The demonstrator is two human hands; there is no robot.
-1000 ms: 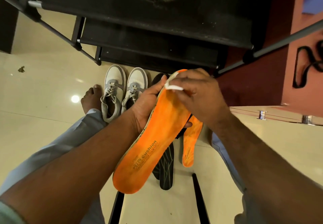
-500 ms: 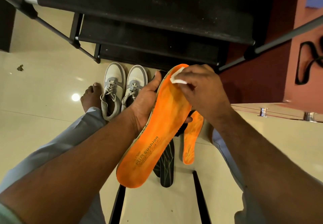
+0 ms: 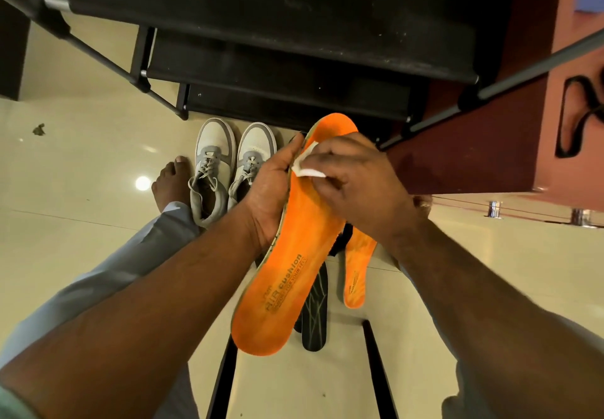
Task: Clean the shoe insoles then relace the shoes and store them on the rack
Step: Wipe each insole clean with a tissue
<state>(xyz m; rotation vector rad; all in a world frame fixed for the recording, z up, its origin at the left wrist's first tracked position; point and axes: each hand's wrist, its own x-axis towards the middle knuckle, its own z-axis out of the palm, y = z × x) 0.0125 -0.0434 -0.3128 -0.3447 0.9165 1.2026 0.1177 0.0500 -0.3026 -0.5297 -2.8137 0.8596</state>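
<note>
On the floor at the left, the grey shoes [image 3: 228, 170] sit laced in front of the black rack [image 3: 277, 68], untouched. Just right of them the left hand [image 3: 271, 193] grips the edge of the orange insole [image 3: 294, 255], which has been raised and tipped toward the rack over the last second. The right hand [image 3: 356, 183] pinches a white wipe [image 3: 307, 165] against its toe end, slightly nearer than before, so cleaning is still underway; a second orange insole [image 3: 358, 271] waits on the floor.
</note>
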